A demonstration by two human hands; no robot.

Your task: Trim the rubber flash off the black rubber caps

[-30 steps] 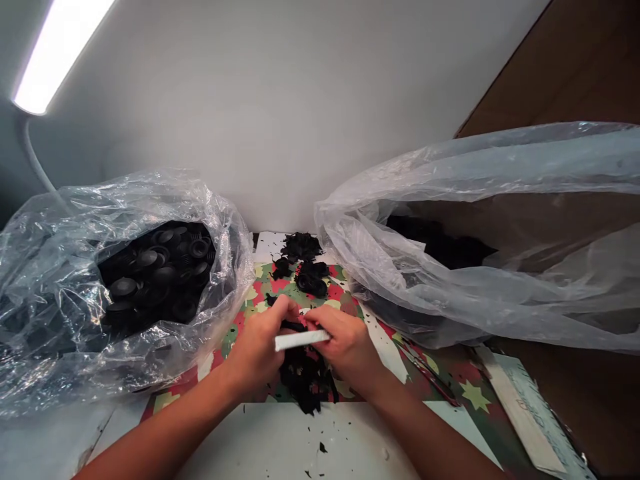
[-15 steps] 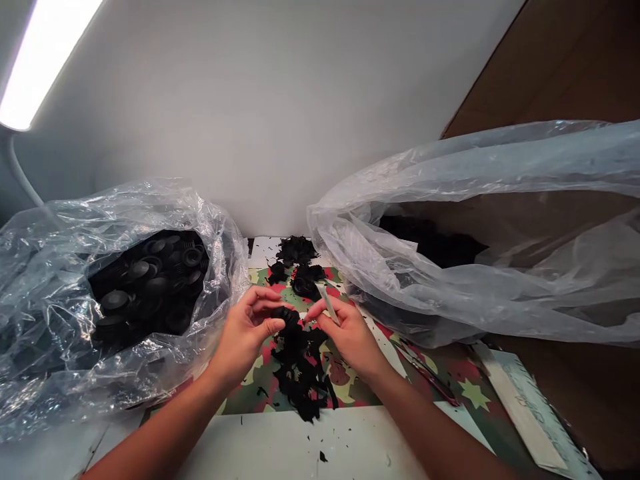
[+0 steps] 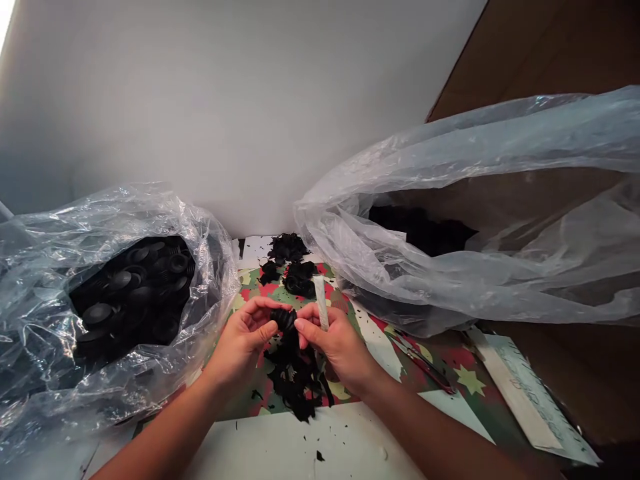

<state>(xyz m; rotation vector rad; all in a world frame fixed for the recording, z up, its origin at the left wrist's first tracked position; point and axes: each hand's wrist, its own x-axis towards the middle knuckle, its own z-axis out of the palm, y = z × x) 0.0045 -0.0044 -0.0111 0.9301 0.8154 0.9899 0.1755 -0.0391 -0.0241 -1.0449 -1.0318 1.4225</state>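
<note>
Two hands now meet at one small black ribbed piece (image 3: 284, 321), above the middle of the patterned sheet (image 3: 350, 393). Left hand (image 3: 243, 343): thumb and fingers pinch the piece from the left. Right hand (image 3: 343, 343): thumb and forefinger touch its right edge; same hand grips a white stick (image 3: 321, 303), upright, tip toward the far side.

Change over the last half second: right fingertips were apart from the piece, now in contact; stick swung from a leftward slant to nearly vertical. One second ago it lay crosswise before the hands. View has also turned right, leaving only a sliver of the lamp (image 3: 4, 20) at far left.

Judgement: both hands are again working the piece, left steadying, right plucking at the edge; stick seems parked, not applied. Exact contact too dark to resolve.

Surroundings: black scraps (image 3: 297, 387) just below the hands, nearer; more black scraps and pieces farther off. Clear bag (image 3: 213, 240) of round black parts (image 3: 120, 280), left; second bag (image 3: 450, 287), right.
</note>
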